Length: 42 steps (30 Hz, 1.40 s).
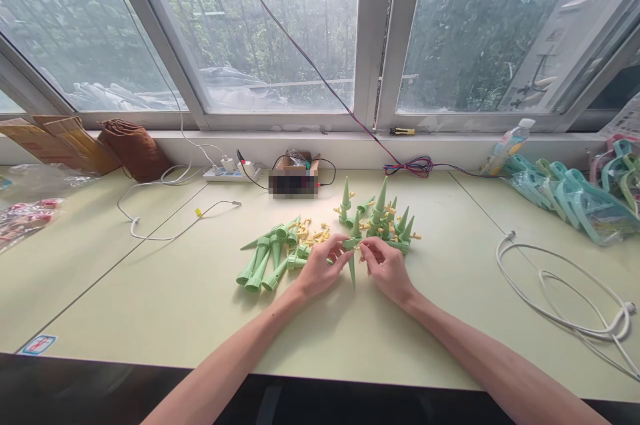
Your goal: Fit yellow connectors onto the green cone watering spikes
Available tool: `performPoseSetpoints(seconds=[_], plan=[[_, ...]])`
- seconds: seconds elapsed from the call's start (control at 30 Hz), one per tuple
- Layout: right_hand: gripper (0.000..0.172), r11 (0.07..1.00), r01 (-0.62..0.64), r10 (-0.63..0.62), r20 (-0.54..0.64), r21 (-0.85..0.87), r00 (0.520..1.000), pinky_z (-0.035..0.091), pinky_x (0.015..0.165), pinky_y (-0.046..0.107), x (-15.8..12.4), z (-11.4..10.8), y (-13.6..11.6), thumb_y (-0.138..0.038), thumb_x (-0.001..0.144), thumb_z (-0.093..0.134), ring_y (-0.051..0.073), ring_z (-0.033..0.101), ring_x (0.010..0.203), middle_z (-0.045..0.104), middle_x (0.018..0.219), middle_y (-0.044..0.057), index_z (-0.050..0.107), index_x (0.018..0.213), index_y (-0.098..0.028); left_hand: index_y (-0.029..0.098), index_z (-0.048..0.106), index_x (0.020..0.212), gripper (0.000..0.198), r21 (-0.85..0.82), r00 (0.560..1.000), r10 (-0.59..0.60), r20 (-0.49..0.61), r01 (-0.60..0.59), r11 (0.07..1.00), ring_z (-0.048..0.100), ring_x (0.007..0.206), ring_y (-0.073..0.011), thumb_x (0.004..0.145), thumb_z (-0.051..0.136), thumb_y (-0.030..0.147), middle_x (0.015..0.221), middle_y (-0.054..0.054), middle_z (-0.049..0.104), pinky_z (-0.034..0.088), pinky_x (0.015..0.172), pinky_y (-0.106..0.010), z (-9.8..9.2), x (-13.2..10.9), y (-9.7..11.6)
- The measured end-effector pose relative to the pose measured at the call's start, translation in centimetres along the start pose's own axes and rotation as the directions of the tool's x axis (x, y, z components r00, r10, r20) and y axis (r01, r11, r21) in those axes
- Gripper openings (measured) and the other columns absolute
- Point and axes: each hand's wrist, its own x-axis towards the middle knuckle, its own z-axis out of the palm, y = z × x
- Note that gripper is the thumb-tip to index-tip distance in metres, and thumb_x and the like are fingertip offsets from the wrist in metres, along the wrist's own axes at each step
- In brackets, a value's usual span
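My left hand (323, 266) is closed on a green plastic spike (353, 272), whose tip points down toward me. Against the spike's head, my right hand (387, 268) pinches a small yellow piece (357, 247), mostly hidden by the fingers. Several loose green spikes (260, 268) lie to the left of my left hand. Small yellow pieces (315, 236) are heaped behind that hand. Beyond my right hand, several green spikes with yellow pieces attached (380, 208) stand upright, points up.
A white cable (565, 328) coils at the right, in front of bagged teal plastic items (575, 198). A power strip (230, 173), a small box (295, 162) and a bottle (510, 142) are along the windowsill. A brown bag (135, 148) is at the back left.
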Motion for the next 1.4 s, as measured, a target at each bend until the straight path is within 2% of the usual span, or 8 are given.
performPoseSetpoints(seconds=[1.4], plan=[[0.027,1.000,0.002,-0.002,0.007,0.012,1.000,0.050,0.052,0.026,-0.05,0.01,0.39,-0.043,0.097,0.052,0.018,0.065,0.065,0.066,0.075,0.004,0.063,0.093,-0.019,0.019,0.057,0.112,0.023,0.042,1.000,0.005,-0.009,-0.004,0.999,0.060,0.065,-0.0136,0.094,0.056,0.033,0.071,0.001,0.061,0.051,0.061,-0.025,-0.01,-0.03,0.17]])
